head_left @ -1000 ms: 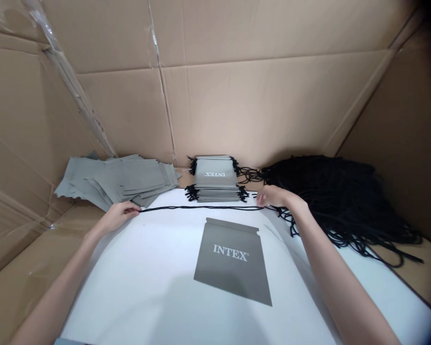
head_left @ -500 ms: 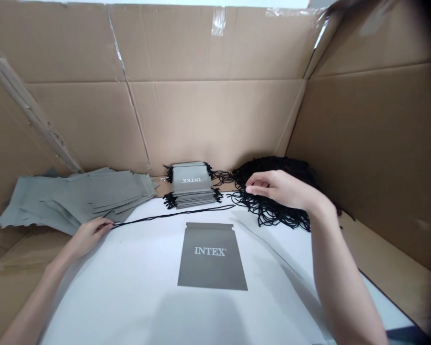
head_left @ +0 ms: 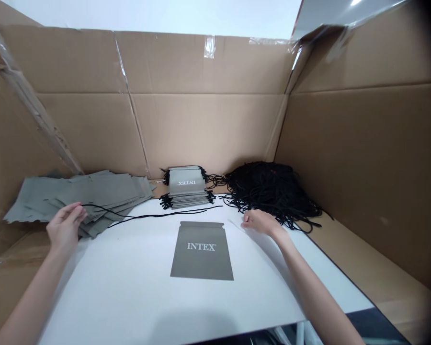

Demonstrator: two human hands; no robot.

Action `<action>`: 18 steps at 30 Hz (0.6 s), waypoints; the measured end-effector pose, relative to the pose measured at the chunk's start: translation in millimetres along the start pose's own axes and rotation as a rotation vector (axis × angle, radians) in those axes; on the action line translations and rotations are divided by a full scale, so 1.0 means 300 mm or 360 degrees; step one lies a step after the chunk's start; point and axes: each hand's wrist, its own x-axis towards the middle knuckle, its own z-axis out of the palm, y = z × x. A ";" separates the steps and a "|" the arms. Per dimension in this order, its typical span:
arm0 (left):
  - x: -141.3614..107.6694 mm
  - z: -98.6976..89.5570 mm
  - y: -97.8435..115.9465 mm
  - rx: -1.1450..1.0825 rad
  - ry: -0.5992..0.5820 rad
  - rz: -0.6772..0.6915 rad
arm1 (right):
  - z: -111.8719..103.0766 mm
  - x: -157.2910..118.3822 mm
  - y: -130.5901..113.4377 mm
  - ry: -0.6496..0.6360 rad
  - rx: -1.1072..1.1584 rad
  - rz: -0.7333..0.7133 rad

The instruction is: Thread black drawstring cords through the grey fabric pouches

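My left hand (head_left: 65,225) pinches one end of a black cord (head_left: 104,209) in front of the grey pile. From there the cord runs right over the white board, with a second black strand crossing or lying along it. My right hand (head_left: 260,222) is closed at the right, its fingers around a thin, whitish strip (head_left: 233,224) whose tip points left. Between the hands a flat grey pouch (head_left: 201,263) printed INTEX lies face up, its notched edge away from me.
Loose grey pouches (head_left: 93,187) are heaped at the back left. A stack of corded pouches (head_left: 187,184) stands at the back middle. Beside it lies a tangle of black cords (head_left: 269,187). Cardboard walls (head_left: 208,124) surround the white board (head_left: 129,297).
My left hand has risen and moved left, lifting the cord's end. My right hand has come down from the cord heap and closed on the thin strip. The view has tilted up.
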 end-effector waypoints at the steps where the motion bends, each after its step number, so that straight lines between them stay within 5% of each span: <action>1: -0.007 0.001 0.006 -0.0072 -0.0008 -0.0042 | 0.001 0.003 -0.001 0.0007 -0.0015 0.0002; 9: -0.056 0.013 0.037 -0.0304 -0.0180 -0.0296 | 0.001 0.009 -0.018 0.0176 -0.0021 -0.0025; 18: -0.055 0.036 0.002 -0.0338 -0.0172 -0.0351 | 0.021 0.006 -0.032 0.0178 0.0083 -0.0183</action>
